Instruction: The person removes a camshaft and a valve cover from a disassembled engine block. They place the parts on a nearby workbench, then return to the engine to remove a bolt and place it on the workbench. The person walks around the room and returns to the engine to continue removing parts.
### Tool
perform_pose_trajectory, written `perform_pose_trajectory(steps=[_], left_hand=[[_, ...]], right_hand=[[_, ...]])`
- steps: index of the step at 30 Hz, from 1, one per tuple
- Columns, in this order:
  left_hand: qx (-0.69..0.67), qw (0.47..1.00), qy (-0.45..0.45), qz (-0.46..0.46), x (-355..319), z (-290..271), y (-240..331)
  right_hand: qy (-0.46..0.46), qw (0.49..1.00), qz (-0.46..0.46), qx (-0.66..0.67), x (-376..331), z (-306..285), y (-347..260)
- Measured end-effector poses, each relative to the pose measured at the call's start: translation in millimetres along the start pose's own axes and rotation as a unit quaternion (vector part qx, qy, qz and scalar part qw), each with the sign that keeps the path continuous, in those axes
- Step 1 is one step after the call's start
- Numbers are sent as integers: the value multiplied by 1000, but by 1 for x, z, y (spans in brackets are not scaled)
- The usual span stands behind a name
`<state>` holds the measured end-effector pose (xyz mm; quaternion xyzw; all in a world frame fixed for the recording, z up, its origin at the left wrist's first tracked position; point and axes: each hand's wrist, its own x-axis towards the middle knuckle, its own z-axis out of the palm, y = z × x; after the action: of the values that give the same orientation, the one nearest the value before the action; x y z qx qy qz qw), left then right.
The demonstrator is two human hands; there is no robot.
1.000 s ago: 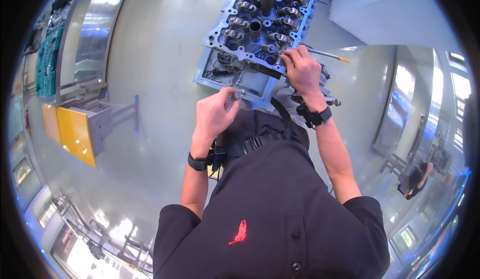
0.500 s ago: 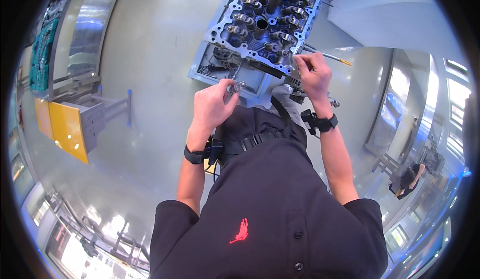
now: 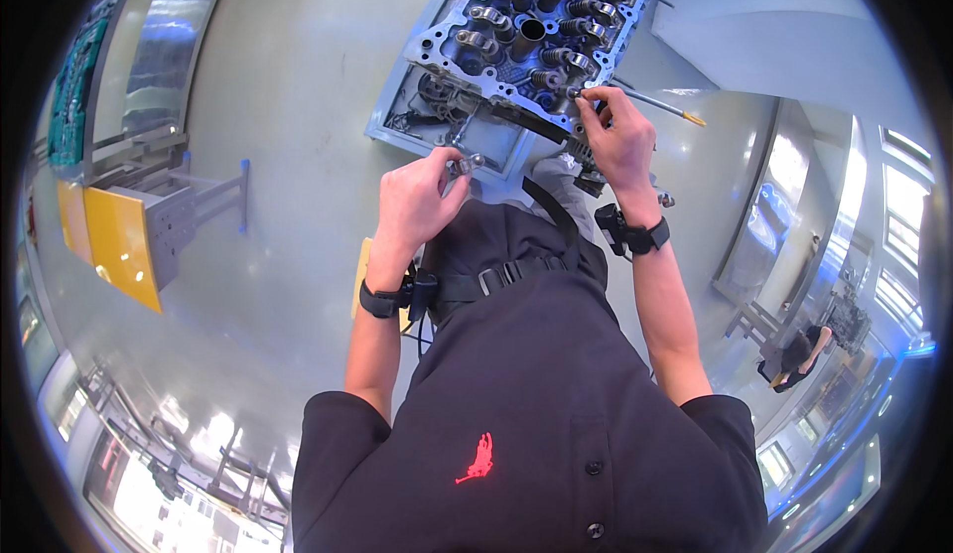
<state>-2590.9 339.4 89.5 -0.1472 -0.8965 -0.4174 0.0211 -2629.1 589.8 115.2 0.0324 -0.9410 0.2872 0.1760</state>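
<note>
An engine cylinder head [image 3: 467, 74] with rows of valve springs and metal rocker arms stands in front of me at the top of the view. My left hand [image 3: 419, 196] is closed on a small shiny rocker arm [image 3: 464, 166], held apart from the head, below its near edge. At the near right corner of the head, my right hand [image 3: 617, 136] is pinched, its fingertips beside the last valve spring [image 3: 545, 78]. A small dark piece seems to be between those fingertips, too small to name.
The head rests over a light blue metal frame [image 3: 382, 128]. A rod with a yellow tip [image 3: 690, 117] sticks out to its right. Far left stands a stand with a yellow panel [image 3: 121, 245]; at the far right another person [image 3: 797, 357] is visible.
My right hand has moved slightly away from me and left, its fingertips now at the head's corner. The left hand keeps the rocker arm almost in place. The view has shifted slightly.
</note>
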Motion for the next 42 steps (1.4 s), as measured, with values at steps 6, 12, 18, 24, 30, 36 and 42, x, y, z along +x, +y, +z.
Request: perform_pose_trajectory(steps=[6, 12, 18, 24, 30, 36, 42], left_hand=[[2, 1000, 5, 0, -1, -1, 0], [2, 1000, -3, 8, -1, -1, 0], [6, 1000, -22, 21, 8, 2, 6], [16, 998, -7, 64, 39, -14, 28], [21, 987, -14, 160, 83, -5, 60], [74, 973, -44, 214, 119, 17, 81], [168, 955, -88, 230, 140, 32, 89]], right_hand=[[25, 999, 6, 32, 3, 5, 1], [20, 1000, 8, 19, -1, 8, 5], [2, 999, -47, 12, 0, -8, 9], [54, 980, 26, 191, -24, -34, -3], [-87, 993, -9, 74, -73, -56, 28], [-106, 980, 121, 120, -115, -67, 34], [-100, 973, 182, 96, -135, -71, 38]])
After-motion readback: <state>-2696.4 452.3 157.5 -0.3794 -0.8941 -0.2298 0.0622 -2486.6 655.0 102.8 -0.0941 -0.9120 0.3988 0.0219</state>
